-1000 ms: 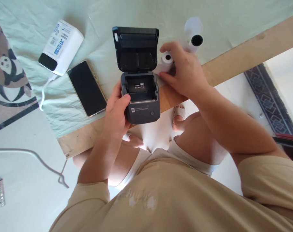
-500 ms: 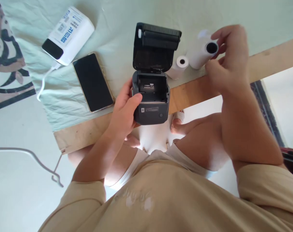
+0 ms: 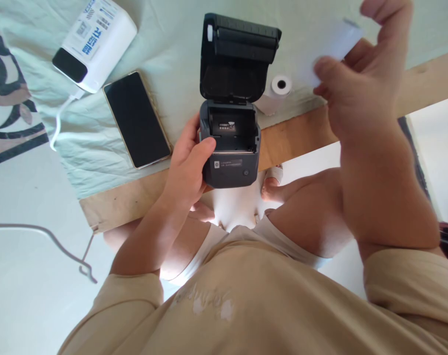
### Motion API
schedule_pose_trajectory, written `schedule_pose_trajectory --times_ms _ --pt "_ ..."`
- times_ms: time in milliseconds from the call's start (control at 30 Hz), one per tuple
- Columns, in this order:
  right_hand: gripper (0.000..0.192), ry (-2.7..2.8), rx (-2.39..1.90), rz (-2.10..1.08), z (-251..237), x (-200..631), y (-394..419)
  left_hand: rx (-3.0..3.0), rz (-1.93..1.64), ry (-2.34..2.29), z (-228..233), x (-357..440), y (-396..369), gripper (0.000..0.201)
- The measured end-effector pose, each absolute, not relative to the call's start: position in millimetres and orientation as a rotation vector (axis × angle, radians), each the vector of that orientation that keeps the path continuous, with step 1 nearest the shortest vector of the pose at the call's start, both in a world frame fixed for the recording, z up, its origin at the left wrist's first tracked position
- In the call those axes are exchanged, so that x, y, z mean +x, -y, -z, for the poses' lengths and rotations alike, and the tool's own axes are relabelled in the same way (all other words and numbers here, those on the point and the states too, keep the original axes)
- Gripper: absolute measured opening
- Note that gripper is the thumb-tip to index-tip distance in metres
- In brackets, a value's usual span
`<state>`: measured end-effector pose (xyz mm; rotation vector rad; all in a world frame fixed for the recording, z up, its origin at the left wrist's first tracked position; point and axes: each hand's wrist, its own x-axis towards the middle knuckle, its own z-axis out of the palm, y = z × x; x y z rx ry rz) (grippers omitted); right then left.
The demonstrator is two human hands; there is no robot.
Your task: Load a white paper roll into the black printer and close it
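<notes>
My left hand (image 3: 189, 165) grips a dark grey portable label printer (image 3: 231, 167) by its left side, thumb on the top edge. The printer's black lid (image 3: 235, 59) is swung up, and the bay inside holds no roll. Blurred by motion, my right hand (image 3: 367, 74) holds a larger white paper roll (image 3: 330, 47) between the thumb and fingers, tilted above the cloth. A smaller white paper roll (image 3: 279, 88) with a dark core stands on the cloth just right of the printer, its loose end trailing left.
A black-screened phone (image 3: 137, 121) lies on the green cloth (image 3: 183, 64) left of the printer. Beyond it is a white power bank (image 3: 98, 44) with a white cable (image 3: 57, 123) plugged in. The wooden table edge (image 3: 297, 138) runs in front of my body.
My right hand has lifted the larger roll off the cloth and turned it on its side, moving up and right. The left hand still holds the open printer almost in place.
</notes>
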<state>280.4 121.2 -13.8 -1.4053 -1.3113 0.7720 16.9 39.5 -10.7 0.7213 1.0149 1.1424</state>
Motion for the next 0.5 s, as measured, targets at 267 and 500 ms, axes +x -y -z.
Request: schedule_pose_trajectory --times_ms 267,500 --pt "0.021 0.584 -1.343 -1.18 -6 273 -127 0.739 -1.123 -0.991 12 14 -39 0.035" --pt "0.038 0.599 -1.28 -1.311 -9 273 -116 0.731 -1.112 -1.031 10 16 -39 0.04"
